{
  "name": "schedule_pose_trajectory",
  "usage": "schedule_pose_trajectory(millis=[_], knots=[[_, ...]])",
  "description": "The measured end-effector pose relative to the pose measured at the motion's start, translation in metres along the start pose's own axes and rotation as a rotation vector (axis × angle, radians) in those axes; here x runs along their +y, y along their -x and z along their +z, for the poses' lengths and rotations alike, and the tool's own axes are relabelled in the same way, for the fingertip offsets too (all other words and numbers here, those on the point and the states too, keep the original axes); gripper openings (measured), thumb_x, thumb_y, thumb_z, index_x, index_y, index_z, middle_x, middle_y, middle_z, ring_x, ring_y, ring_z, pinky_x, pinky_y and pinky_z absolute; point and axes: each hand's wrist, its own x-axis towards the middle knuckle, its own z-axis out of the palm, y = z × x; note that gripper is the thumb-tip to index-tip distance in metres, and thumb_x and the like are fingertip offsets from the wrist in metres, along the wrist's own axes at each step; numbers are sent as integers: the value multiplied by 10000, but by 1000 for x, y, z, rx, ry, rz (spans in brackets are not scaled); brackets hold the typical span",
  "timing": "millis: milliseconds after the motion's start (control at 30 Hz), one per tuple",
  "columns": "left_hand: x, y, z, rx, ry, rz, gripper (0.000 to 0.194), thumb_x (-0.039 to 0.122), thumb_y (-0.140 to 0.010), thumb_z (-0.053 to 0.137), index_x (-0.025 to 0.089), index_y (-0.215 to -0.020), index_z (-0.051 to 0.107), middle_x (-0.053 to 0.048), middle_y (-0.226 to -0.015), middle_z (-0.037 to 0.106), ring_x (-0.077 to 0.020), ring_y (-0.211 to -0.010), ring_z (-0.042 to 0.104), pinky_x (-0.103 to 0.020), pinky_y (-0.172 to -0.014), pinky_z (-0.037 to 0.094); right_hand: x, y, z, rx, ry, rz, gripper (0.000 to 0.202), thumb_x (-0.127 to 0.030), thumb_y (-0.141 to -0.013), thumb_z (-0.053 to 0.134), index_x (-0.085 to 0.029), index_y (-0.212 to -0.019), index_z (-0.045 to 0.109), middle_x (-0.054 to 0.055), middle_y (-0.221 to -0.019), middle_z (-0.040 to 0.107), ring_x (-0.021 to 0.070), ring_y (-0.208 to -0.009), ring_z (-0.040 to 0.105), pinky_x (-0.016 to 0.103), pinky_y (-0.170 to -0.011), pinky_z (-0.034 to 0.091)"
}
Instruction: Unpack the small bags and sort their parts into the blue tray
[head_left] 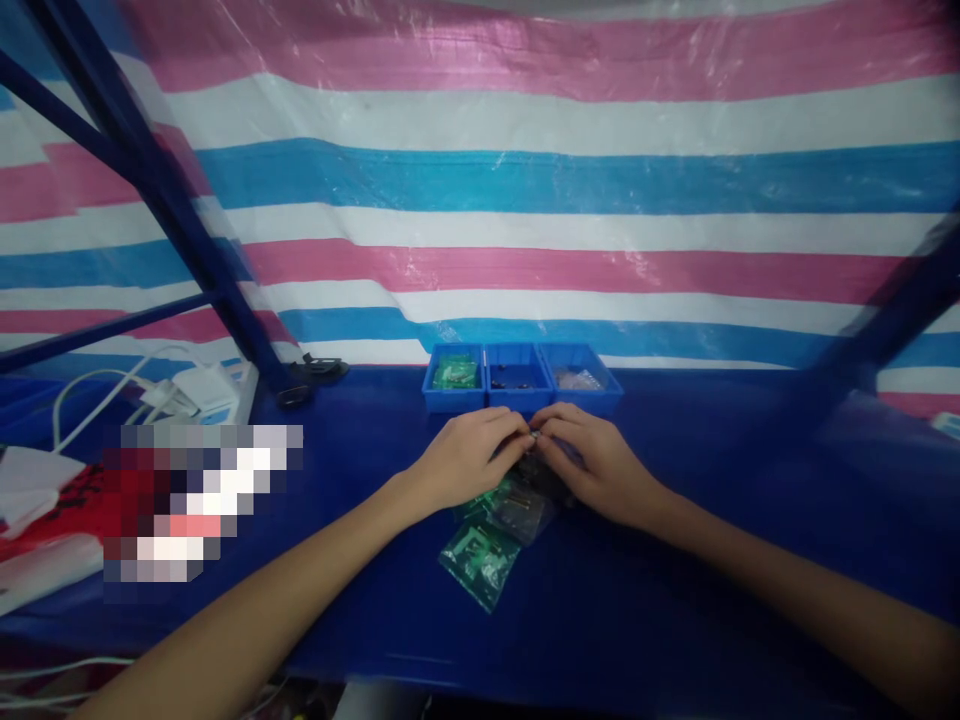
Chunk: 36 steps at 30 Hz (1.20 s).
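Observation:
My left hand [476,455] and my right hand [592,460] meet over the blue table, fingertips pinched together. Between them is a small pale item [534,437], too small to name; both hands seem to grip it. Just below lies a green plastic packet [481,558] with light pieces inside. A clear packet [519,508] overlaps another green packet [469,503], partly under my left hand. Something dark beneath my right hand is mostly hidden. Behind my fingers stand three blue bins: the left bin [454,405] holds green packets, the middle bin [517,400] small dark bits, the right bin [581,348] clear packets.
A blue table [360,600] carries everything. At the left are a white power strip [241,395] with plugs and cables, a red bag [79,505] and a blurred-out patch. A black object [319,368] lies by the blue frame post [187,240]. Striped sheeting [525,180] hangs behind.

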Motion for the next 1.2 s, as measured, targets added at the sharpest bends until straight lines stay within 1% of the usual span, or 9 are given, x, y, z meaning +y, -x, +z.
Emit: schedule_pose_trajectory(millis=[133,300,467,600,767,900,1033,1100,1200], knots=[[1,0,-1,-17,3,7,254,300,-1037,362,180,-986,580,-43,-936,623,-171,-870,595,-298,-776,459,-1,2,1,-16,40,-52,151,-205,-962,487,-180,-940,634,115,-1079,632,236,-1002,584,401,-869,488],[7,-5,-4,-55,-33,-22,259,282,-1037,335,188,-939,555,-29,-904,615,-165,-815,587,-300,-728,442,-2,5,2,-6,149,-91,199,-211,-985,441,-177,-976,637,128,-1091,633,256,-1003,575,443,-880,472],[17,-19,-13,-131,-113,-31,294,325,-1034,335,191,-870,538,-23,-842,612,-169,-742,576,-301,-637,394,-5,2,-4,47,161,-95,222,-198,-984,423,-168,-973,643,139,-1041,645,263,-973,587,439,-851,486],[20,-30,-15,-117,-56,-76,317,310,-1022,353,180,-804,542,-19,-763,598,-151,-687,566,-293,-620,373,-3,0,-6,101,137,-83,213,-197,-984,422,-178,-941,630,127,-1006,652,257,-949,588,427,-820,497],[11,-28,-4,-54,62,-141,293,268,-1010,384,169,-779,535,6,-698,565,-123,-645,522,-268,-598,351,7,0,-1,150,133,-42,57,-207,-946,536,-184,-971,582,96,-981,660,248,-938,604,404,-811,509],[-1,-20,4,-30,25,-126,254,315,-995,466,169,-795,522,1,-749,586,-127,-671,529,-268,-598,342,11,2,3,151,168,-20,167,-187,-920,583,-174,-1087,576,100,-1034,666,250,-976,615,391,-831,513],[-6,-16,5,-42,15,-81,265,349,-1008,467,174,-816,520,4,-776,599,-129,-699,545,-267,-622,356,11,1,2,97,174,-67,101,-153,-939,537,-182,-1002,611,87,-1001,677,240,-955,603,376,-828,499],[-6,-16,5,-38,20,-72,273,358,-1019,446,177,-831,525,7,-781,602,-128,-705,551,-265,-625,360,11,0,1,96,120,-34,83,-156,-932,553,-185,-964,624,74,-973,680,229,-928,604,360,-809,492],[-5,-15,6,-38,22,-68,281,375,-1030,420,182,-858,532,7,-792,601,-133,-729,565,-267,-637,379,10,-2,1,96,-46,124,44,-186,-905,607,-201,-928,642,35,-910,680,193,-831,611,320,-734,482]])
